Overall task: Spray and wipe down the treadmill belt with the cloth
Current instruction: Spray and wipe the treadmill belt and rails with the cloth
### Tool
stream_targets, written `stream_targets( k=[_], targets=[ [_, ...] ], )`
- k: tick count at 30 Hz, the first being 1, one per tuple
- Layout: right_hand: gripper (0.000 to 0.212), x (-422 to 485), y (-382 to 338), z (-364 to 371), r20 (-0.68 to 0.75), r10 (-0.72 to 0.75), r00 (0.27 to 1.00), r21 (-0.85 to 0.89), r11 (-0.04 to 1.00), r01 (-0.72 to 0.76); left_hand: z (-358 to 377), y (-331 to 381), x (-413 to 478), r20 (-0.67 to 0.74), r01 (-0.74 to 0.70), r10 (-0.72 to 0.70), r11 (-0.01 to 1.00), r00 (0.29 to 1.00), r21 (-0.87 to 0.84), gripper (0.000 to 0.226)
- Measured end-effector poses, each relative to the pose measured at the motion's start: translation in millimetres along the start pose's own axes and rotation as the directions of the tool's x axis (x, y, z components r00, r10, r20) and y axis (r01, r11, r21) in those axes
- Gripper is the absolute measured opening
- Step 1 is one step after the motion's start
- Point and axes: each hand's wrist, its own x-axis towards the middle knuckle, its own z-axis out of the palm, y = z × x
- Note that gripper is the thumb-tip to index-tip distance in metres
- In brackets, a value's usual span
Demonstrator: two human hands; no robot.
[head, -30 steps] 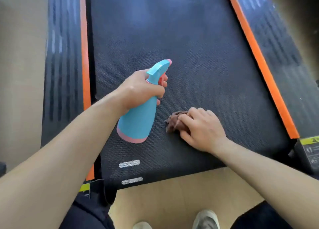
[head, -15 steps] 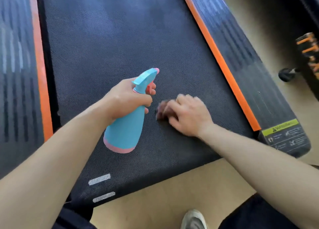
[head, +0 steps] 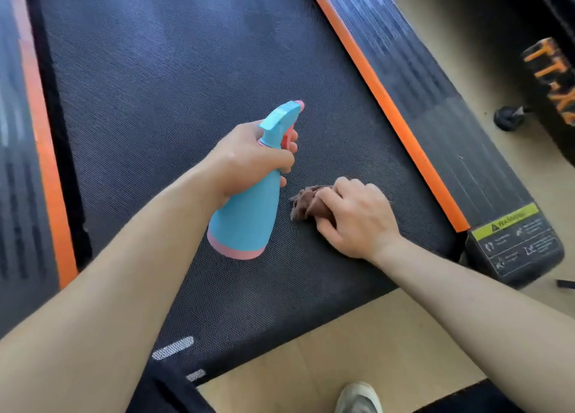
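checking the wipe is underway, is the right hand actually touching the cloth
Touching. The head view shows the right hand with its fingers curled over the bunched brown cloth, holding it down on the treadmill belt.

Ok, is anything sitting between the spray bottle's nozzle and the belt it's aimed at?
Nothing visible does. The left hand holds the spray bottle, nozzle pointing up the belt, which is bare ahead. The cloth, gripped by the right hand, lies to the bottle's right, outside the nozzle's line.
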Motion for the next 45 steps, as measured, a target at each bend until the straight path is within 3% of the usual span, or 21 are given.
stream_targets(
  k=[4,7,10,13,16,21,26,29,32,37,45],
  targets=[
    [0.04,68,20,5,-0.1,0.245,0.964,-0.064,0.965,-0.252,2,3,10,-0.027,-0.015,0.015,1.0,1.0,0.012,0.034],
    [0.04,69,14,4,-0.1,0.309,0.946,-0.079,0.945,-0.317,5,7,12,-0.018,-0.04,0.04,0.999,0.999,0.016,0.044],
    [0.036,5,0,-3,-0.063,0.293,0.954,-0.04,0.954,-0.296,7,7,13,0.012,-0.053,0.053,0.998,0.999,0.023,0.04],
    [0.031,-43,-4,-12,0.006,0.183,0.983,-0.011,0.983,-0.183,9,6,13,0.036,-0.051,0.05,0.998,0.998,0.023,0.043],
    [0.034,-14,14,-6,-0.015,0.11,0.994,-0.036,0.993,-0.11,11,5,14,0.04,-0.047,0.047,0.999,0.998,0.013,0.039],
    [0.039,78,55,-2,-0.097,0.296,0.95,-0.114,0.945,-0.306,16,2,10,0.036,-0.055,0.053,0.997,0.998,0.046,0.035],
    [0.033,7,36,-8,-0.089,0.262,0.961,-0.104,0.957,-0.271,21,0,6,0.071,-0.061,0.056,0.996,0.996,0.069,0.028],
    [0.032,-25,38,-14,-0.028,0.145,0.989,-0.109,0.983,-0.147,22,0,7,0.076,-0.062,0.054,0.993,0.996,0.097,0.028],
    [0.031,17,56,-7,-0.031,0.06,0.998,-0.17,0.983,-0.065,19,1,10,0.051,-0.068,0.063,0.993,0.997,0.097,0.029],
    [0.033,79,69,-1,-0.11,0.149,0.983,-0.198,0.966,-0.169,21,-1,12,0.057,-0.059,0.054,0.993,0.997,0.1,0.027],
    [0.033,-55,51,-24,-0.008,0.171,0.985,-0.06,0.984,-0.171,31,-1,15,0.132,-0.059,0.041,0.989,0.99,0.134,0.031]
  ],
)
